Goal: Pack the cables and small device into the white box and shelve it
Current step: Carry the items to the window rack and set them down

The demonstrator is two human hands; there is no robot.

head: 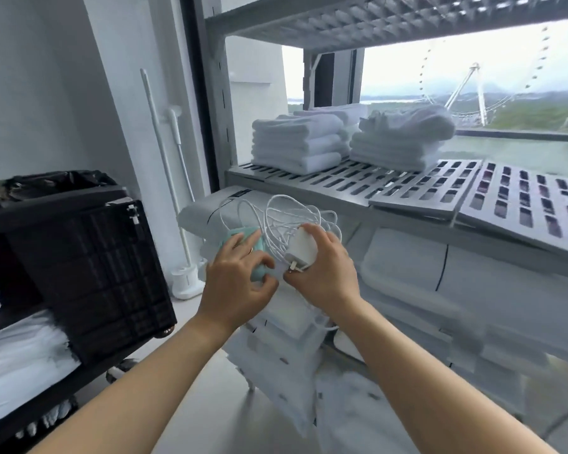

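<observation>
Below slatted shelf [358, 183]: left hand [240, 283] grips smooth teal device [243, 239]; right hand [325, 273] boxy charger [304, 249].

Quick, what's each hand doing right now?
Left hand: closed on the mint-green device.
Right hand: holding the white charger plug with its tangled white cables.

Bright daylight came through the window [473, 77], the shelves [407, 188] bent at the edges, and the lower right blurred.
</observation>
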